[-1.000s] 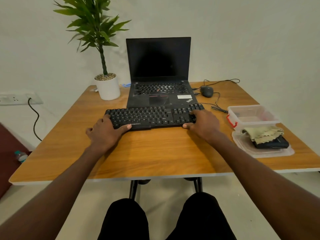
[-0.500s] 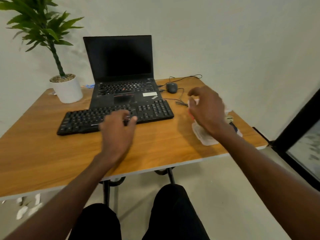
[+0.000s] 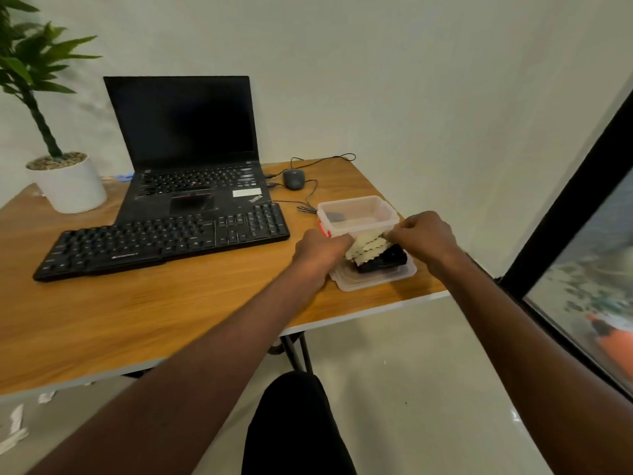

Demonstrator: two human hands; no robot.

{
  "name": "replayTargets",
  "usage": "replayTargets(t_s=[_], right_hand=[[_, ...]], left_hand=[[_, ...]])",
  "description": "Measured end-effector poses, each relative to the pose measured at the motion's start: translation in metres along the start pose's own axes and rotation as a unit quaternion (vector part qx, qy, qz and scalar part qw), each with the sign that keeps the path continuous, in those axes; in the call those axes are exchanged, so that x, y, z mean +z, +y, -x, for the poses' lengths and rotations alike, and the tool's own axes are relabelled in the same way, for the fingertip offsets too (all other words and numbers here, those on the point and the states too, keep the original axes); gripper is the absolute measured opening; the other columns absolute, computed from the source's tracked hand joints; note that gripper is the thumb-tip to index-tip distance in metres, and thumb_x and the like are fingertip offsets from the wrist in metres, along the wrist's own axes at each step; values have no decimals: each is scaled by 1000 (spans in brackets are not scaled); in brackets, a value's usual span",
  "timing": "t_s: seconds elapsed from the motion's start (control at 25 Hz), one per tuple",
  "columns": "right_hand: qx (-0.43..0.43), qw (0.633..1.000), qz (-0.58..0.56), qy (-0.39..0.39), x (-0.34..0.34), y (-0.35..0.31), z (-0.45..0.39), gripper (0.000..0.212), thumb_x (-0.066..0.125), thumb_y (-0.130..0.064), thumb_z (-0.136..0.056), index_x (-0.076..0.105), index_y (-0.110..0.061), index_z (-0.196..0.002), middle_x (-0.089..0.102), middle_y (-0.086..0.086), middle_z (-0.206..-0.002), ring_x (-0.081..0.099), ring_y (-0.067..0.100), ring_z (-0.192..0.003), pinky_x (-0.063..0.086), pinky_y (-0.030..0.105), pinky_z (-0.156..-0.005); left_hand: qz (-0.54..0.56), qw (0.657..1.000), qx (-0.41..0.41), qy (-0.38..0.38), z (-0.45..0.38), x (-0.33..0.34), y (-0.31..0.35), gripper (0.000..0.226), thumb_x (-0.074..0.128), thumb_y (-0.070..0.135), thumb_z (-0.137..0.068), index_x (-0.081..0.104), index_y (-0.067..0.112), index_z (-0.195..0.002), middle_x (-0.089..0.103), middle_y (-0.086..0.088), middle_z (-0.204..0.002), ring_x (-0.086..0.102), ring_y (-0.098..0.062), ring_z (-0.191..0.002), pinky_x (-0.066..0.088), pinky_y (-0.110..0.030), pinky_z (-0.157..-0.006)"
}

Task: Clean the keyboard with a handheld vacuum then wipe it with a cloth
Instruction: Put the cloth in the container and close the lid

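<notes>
Here we have both hands at the far right end of the worktop (image 3: 144, 313), well to the right of the keyboard (image 3: 161, 241). Our left hand (image 3: 317, 252) has its fingers curled round the left edge of the pale cloth (image 3: 364, 248), and our right hand (image 3: 423, 236) pinches the cloth's right edge, so the cloth hangs stretched between the two, its scalloped hem showing.

Directly under the cloth lies a black device (image 3: 385, 260), which we take for the handheld vacuum though only part of it shows. It rests on a clear plastic lid (image 3: 371, 281) that sits flat on the worktop, near the right corner and well right of the keyboard. Just behind the lid, and touching our knuckles, stands a clear plastic box (image 3: 358, 214) with a red clasp on its left side; something small and grey lies in it, too blurred to name.

The keyboard itself lies untouched, slanted across the worktop, its far edge against the front of an open laptop (image 3: 185, 142) with a dark screen. Beyond the keyboard's right end sits a grey mouse (image 3: 294, 178) with its cable looping toward the box. Behind the keyboard's left end stands a white pot (image 3: 70, 185) holding a green plant (image 3: 30, 70).
</notes>
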State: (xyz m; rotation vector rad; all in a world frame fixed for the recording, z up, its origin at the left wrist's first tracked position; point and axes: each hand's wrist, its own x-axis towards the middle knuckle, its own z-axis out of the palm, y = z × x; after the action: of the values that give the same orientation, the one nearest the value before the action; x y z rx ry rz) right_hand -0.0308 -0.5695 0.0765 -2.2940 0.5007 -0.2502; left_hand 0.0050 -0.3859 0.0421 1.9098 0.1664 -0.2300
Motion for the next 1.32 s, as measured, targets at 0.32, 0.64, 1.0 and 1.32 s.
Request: replayTargets(t_s=[0.32,0.64,1.0,1.32], right_hand=[[-61,985,-134,85,-3,1,-5,2,79,-21,-82,79,-23,-82,76,-7,-80,72,12,-80,60,34,-72],[-80,976,-190,73,8,-39,-54,8,77,-14,-80,79,-22,-81,76,-4,-79,73,14,-77,62,36,-76],[-204,979,19,-1,10,-12,-37,8,73,-23,-88,78,-26,-93,73,-15,-93,66,3,-88,54,25,-78],[-241,918,262,-174,-10,-3,-12,54,87,-32,-77,64,-33,-126,57,-5,-134,53,18,-121,49,39,-100]], left_hand=[[118,985,118,-42,11,-3,32,23,79,18,-95,78,-2,-107,77,-12,-107,65,-16,-87,50,-31,-74],[108,990,84,-26,-60,-28,72,20,78,14,-97,70,2,-111,74,-13,-107,65,-18,-82,50,-21,-54],[-294,922,233,99,-81,-15,39,34,83,43,-90,78,30,-121,69,-2,-128,63,-26,-118,56,-42,-89],[-272,950,147,-49,-71,-13,55,27,56,27,-107,77,19,-123,56,-9,-146,41,-32,-134,28,-55,-120]])
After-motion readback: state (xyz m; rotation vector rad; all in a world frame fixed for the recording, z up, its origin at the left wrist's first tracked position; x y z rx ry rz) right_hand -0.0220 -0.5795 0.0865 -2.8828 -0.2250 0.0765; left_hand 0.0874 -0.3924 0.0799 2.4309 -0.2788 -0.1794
